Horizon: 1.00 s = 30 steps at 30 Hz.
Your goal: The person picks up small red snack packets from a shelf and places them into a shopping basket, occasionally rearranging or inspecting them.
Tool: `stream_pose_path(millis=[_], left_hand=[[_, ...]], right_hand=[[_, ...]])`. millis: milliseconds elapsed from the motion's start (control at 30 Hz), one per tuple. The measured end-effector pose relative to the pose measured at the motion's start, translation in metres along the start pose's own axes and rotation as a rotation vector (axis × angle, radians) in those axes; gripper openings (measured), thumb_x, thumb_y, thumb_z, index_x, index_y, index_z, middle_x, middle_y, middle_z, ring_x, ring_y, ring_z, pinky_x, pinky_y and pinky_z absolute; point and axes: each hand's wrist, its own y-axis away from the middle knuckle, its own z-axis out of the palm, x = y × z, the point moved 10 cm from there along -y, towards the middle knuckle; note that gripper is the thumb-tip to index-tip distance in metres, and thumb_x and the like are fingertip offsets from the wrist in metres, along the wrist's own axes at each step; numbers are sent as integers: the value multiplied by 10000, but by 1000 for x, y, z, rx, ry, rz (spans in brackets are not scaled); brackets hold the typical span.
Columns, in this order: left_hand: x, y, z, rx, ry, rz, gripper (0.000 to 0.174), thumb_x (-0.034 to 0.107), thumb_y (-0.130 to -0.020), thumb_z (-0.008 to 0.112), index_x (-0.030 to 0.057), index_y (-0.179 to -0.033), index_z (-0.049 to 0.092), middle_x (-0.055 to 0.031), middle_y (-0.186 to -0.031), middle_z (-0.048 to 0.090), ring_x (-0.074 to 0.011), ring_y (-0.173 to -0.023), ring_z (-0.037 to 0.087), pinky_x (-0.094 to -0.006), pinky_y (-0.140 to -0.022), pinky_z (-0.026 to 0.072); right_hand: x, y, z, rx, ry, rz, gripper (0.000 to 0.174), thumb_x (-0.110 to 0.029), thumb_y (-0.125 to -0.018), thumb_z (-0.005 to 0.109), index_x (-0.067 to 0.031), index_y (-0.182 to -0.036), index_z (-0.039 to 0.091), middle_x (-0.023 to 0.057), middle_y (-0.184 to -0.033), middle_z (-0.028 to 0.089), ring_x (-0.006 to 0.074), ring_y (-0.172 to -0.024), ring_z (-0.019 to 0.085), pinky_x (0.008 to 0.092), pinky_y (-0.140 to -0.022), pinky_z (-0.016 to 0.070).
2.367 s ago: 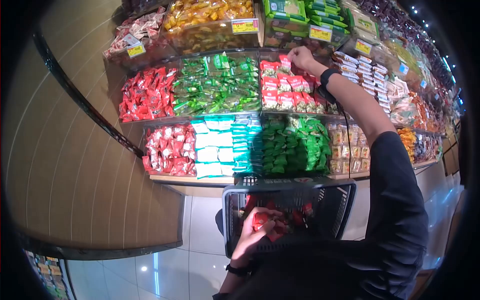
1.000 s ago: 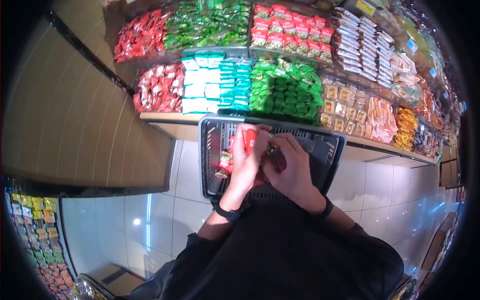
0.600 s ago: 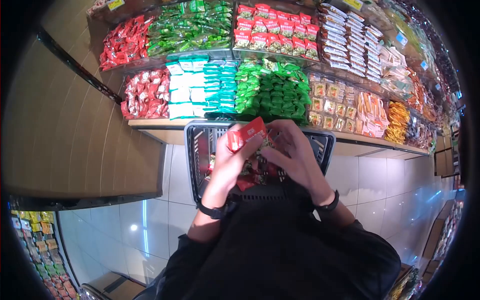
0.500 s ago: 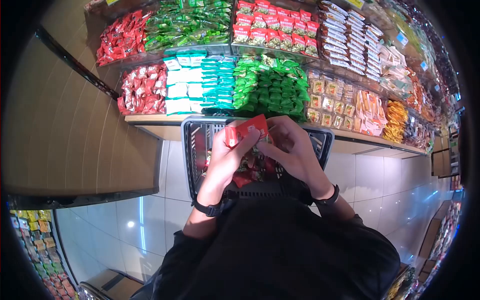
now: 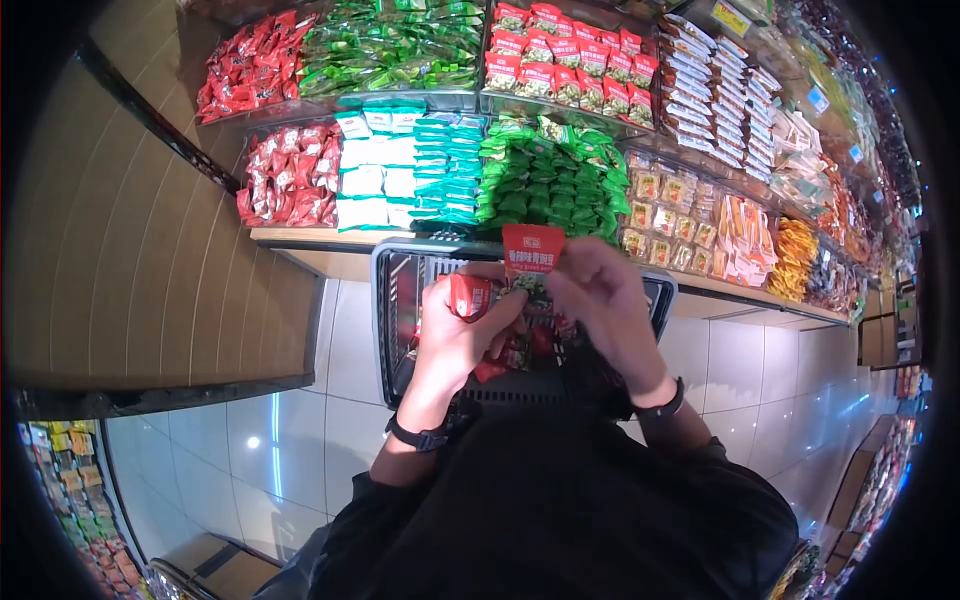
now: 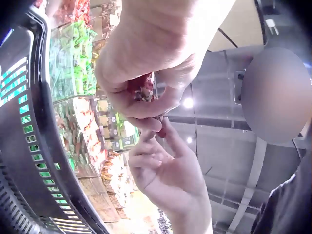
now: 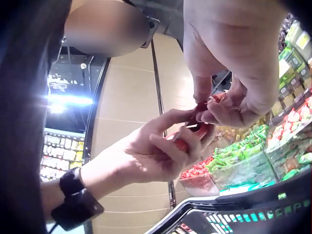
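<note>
Above the dark basket (image 5: 388, 300), the left hand (image 5: 450, 325) grips small red packets, one of them (image 5: 470, 296) lying across its palm. A second red packet (image 5: 533, 245) with white print stands upright between the hands, the left thumb on its lower part. The right hand (image 5: 610, 310) pinches that packet's right edge with thumb and fingertips; in the right wrist view the right hand (image 7: 234, 73) meets the left hand (image 7: 161, 146) at the red packet's edge. In the left wrist view the left hand (image 6: 146, 63) curls round red packaging, the right hand (image 6: 170, 180) touching it from below.
Shelf bins behind the basket hold red packets (image 5: 290, 175), teal-and-white packets (image 5: 385, 170), green packets (image 5: 555, 185) and red-topped green-pea packets (image 5: 570, 65). More red packets lie inside the basket. Wood panelling (image 5: 150, 260) stands at the left, tiled floor (image 5: 280, 430) below.
The right hand has come from the upper shelf down to the left hand above the basket. Most recently, one red packet has turned upright and shifted right, apart from the packet in the left palm.
</note>
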Motion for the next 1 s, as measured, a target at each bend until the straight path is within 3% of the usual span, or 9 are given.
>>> stream_pose_path(millis=[67,233,333,433,633,833,867,933,1000], left_hand=[[-1,2,-1,-17,-46,-41,192,11,-887,739,-16,-1064,669,-37,-726,693,-46,-571,603,-210,-456,428],[0,3,5,-54,-59,-42,207,28,-880,757,-26,-1061,673,-54,-727,695,-48,-563,610,-210,-446,425],[4,5,2,-22,-137,23,198,24,-897,742,-28,-1073,669,-62,-740,703,-54,-547,602,-211,-454,439],[-1,9,3,-25,55,-37,149,4,-924,708,-27,-1066,673,-69,-757,710,-71,-568,623,-211,-471,462],[13,15,10,11,187,128,71,20,-966,668,-27,-1018,674,-103,-761,708,-94,-533,616,-211,-463,467],[6,6,5,-39,95,-1,89,42,-995,633,-30,-1032,669,-141,-910,723,-140,-707,702,-254,-529,556],[9,5,9,-64,95,20,89,42,-995,633,-30,-1032,669,-141,-910,723,-140,-707,702,-254,-529,556],[4,1,-1,29,123,17,133,72,-1021,580,-37,-1060,645,-193,-1082,702,-201,-753,715,-268,-544,538],[-9,-2,-6,-69,274,-12,229,85,-1059,512,-47,-1215,614,-168,-1213,671,-214,-926,724,-299,-690,610]], right_hand=[[-6,-15,-9,-37,-154,32,304,-121,-977,696,10,-1236,606,-9,-783,657,29,-615,558,177,-539,389],[-15,-38,-4,-262,-108,127,135,-134,-986,687,-2,-959,677,21,-794,661,47,-625,572,208,-539,416],[-26,-44,-7,-228,-159,97,136,-125,-988,680,6,-955,667,22,-789,661,55,-619,583,215,-534,432],[-31,-44,-4,-238,-146,98,138,-120,-988,678,7,-938,659,28,-794,660,71,-625,597,230,-535,450],[-35,-44,-2,-242,-175,143,148,-128,-979,693,-3,-907,662,41,-794,670,85,-620,616,238,-537,468],[-39,-61,-5,-341,2,185,127,-102,-970,696,10,-917,666,77,-832,699,115,-660,670,248,-589,529],[-47,-69,-10,-325,15,159,127,-102,-970,696,10,-917,666,77,-832,699,115,-660,670,248,-589,529],[-84,-91,-26,-247,186,-87,122,-84,-991,654,18,-924,656,78,-825,696,137,-665,685,256,-610,545],[-114,-132,-65,-90,390,-271,129,-82,-1020,588,29,-959,612,69,-794,663,145,-673,690,291,-618,560]])
